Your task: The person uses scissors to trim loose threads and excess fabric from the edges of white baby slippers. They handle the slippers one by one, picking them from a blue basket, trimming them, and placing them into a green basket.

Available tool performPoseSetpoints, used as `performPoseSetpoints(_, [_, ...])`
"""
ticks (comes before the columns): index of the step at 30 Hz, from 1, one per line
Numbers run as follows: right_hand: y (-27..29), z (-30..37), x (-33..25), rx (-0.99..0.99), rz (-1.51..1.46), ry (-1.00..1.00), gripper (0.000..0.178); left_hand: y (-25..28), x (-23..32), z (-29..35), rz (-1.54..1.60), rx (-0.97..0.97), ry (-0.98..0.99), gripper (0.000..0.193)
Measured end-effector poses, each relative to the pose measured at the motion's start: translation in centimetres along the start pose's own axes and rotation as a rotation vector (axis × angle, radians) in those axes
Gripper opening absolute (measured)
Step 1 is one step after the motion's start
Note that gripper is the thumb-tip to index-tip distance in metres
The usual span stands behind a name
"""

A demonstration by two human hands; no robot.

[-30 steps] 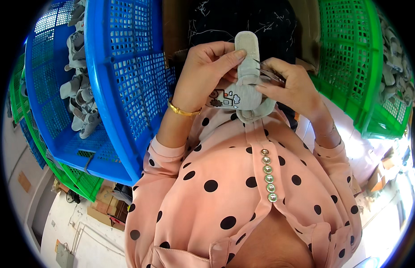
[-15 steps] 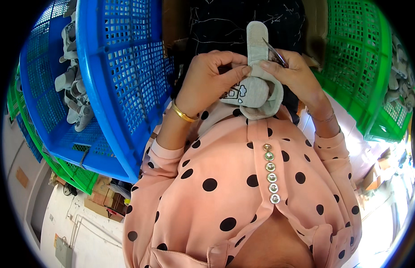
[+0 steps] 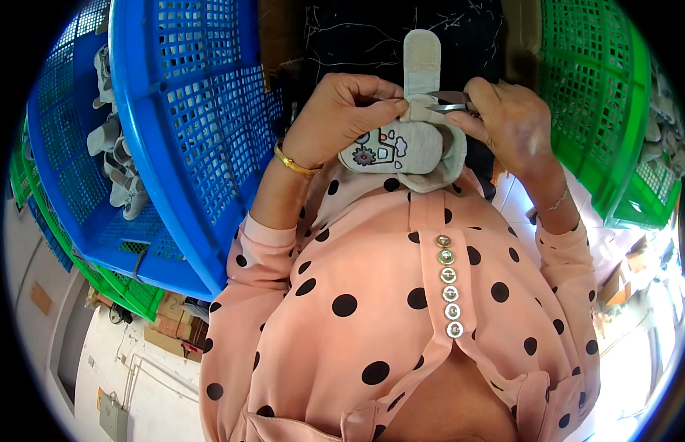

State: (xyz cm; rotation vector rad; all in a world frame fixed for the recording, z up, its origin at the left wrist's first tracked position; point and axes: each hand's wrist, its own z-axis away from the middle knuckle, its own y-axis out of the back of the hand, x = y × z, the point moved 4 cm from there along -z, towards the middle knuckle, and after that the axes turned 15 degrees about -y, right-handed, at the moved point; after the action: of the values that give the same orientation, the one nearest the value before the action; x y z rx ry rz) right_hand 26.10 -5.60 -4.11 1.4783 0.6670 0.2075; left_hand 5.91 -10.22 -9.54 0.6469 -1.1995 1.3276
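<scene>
A small grey fabric baby shoe (image 3: 401, 147) with a stitched picture on it lies over my lap, its strap (image 3: 422, 62) stretched out away from me. My left hand (image 3: 342, 118) pinches the shoe's edge near the base of the strap between thumb and fingers. In my right hand (image 3: 508, 121) are small metal thread snips (image 3: 456, 103). Their two blades point left and stand apart, with the tips at the shoe's edge beside my left fingertips. My palm hides the handle end of the snips.
Blue plastic crates (image 3: 202, 125) rise on the left, with several grey shoes (image 3: 125, 169) inside one. To the right stands a green crate (image 3: 585, 96), with more shoes (image 3: 663, 125) beyond it. Loose threads (image 3: 357, 31) lie on the dark cloth ahead.
The snips have turned from pointing up along the strap to pointing left, blades now apart at the shoe's edge. More of the stitched picture shows. My left hand keeps its pinch.
</scene>
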Motion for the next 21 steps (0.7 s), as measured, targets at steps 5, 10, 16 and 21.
performPoseSetpoints(5, [-0.17, -0.58, -0.27, 0.075, 0.094, 0.122, 0.042, 0.09, -0.35, 0.16, 0.085, 0.024, 0.013, 0.023])
performPoseSetpoints(10, [-0.27, -0.84, -0.59, 0.069, 0.166, 0.168, 0.042, 0.15, -0.61, 0.19, 0.124, 0.024, 0.034, 0.024])
performPoseSetpoints(16, [-0.33, -1.03, -0.56, 0.061, 0.156, 0.171, 0.041, 0.23, -0.57, 0.18, 0.102, 0.017, 0.054, 0.021])
performPoseSetpoints(21, [-0.59, -1.0, -0.41, 0.097, 0.213, 0.209, 0.04, 0.25, -0.67, 0.15, 0.144, 0.012, 0.057, 0.021])
